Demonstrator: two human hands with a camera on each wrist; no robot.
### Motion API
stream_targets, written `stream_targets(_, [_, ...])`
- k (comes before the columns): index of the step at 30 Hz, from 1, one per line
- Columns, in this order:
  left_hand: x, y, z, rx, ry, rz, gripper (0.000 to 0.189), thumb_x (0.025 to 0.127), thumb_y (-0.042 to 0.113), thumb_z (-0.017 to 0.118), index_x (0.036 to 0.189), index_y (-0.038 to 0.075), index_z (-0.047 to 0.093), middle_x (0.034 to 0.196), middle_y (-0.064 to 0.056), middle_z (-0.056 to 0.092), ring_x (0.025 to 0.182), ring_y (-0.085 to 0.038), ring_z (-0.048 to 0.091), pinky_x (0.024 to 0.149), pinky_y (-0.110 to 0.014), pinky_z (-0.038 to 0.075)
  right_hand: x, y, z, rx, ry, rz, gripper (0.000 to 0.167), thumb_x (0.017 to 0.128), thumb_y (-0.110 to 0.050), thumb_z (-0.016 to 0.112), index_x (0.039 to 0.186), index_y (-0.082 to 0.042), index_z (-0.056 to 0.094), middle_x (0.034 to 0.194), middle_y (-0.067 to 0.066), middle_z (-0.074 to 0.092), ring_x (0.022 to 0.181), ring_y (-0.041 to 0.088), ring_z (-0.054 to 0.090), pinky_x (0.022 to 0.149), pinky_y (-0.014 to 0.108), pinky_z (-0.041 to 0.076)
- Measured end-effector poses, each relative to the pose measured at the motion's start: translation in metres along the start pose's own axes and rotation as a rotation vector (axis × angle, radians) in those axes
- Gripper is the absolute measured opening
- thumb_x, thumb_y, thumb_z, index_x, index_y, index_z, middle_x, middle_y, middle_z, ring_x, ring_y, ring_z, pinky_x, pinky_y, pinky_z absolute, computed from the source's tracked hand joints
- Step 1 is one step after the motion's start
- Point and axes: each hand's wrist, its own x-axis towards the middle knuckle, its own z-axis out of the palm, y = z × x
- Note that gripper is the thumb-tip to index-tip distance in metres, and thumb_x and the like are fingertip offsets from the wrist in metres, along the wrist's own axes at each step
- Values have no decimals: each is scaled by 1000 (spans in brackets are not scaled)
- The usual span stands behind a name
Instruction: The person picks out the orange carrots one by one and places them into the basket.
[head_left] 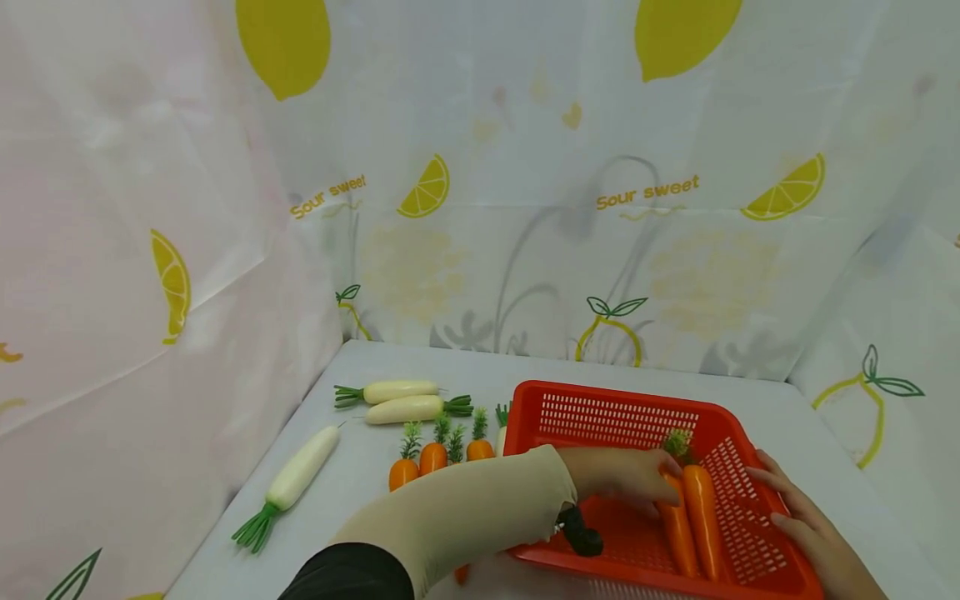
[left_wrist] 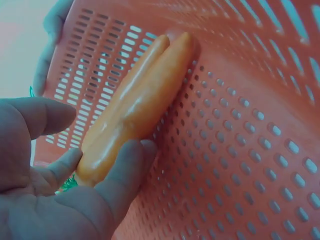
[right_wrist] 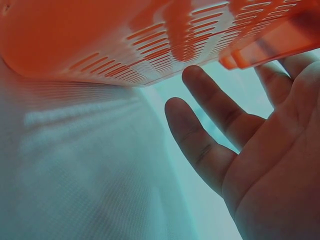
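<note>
My left hand (head_left: 637, 479) reaches into a red plastic basket (head_left: 622, 396), over the upper end of an orange carrot (head_left: 681, 533). In the left wrist view, loosely bent fingers (left_wrist: 122, 172) lie along both sides of the carrot, while the thumb stands apart from it. A second carrot (head_left: 703, 525) lies beside the first, against the basket's perforated wall. Green leaves (head_left: 677, 442) show above the left fingers. My right hand (head_left: 817, 533) rests at the basket's right rim from outside, fingers spread and fairly straight; in the right wrist view they reach up beside its wall.
Several white radishes with green tops, including one at the left (head_left: 300, 471), lie on the white table (head_left: 360, 517). Carrots with leafy tops (head_left: 433, 457) lie left of the basket, partly hidden by my left sleeve (head_left: 465, 508). Lemon-print cloth (head_left: 487, 250) encloses the table.
</note>
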Motion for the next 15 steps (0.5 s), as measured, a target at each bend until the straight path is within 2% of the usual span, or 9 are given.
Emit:
stream_targets(4, [1,4,-3,22,-64,-10,38,101,8,65,137,18,57,115,0,57,90,-17,62,95,-36,58,-1,1,0,-31,10,-7,52,116,-21,28,167,-18,19,158,-47,8,119,-24,44,83,38,62])
stream_targets(8, [3,5,-5,44,-90,-9,43,102,8,65,142,19,56,118,1,58,92,-14,61,91,-32,57,-1,1,0,-29,13,-8,52,116,-21,29,167,-18,20,159,-46,8,119,-25,43,84,37,62])
stream_targets(11, [6,4,-7,72,-78,0,44,102,10,66,143,21,57,120,3,59,92,-13,62,87,-30,57,-1,0,1,-15,12,-1,51,116,-21,29,167,-18,20,160,-44,7,119,-25,43,85,37,61])
stream_targets(15, [5,4,-9,117,-43,9,44,101,13,67,144,22,58,122,5,60,94,-13,63,88,-29,57,-1,0,2,-13,32,27,52,116,-22,30,166,-19,20,161,-43,6,117,-24,45,85,40,63])
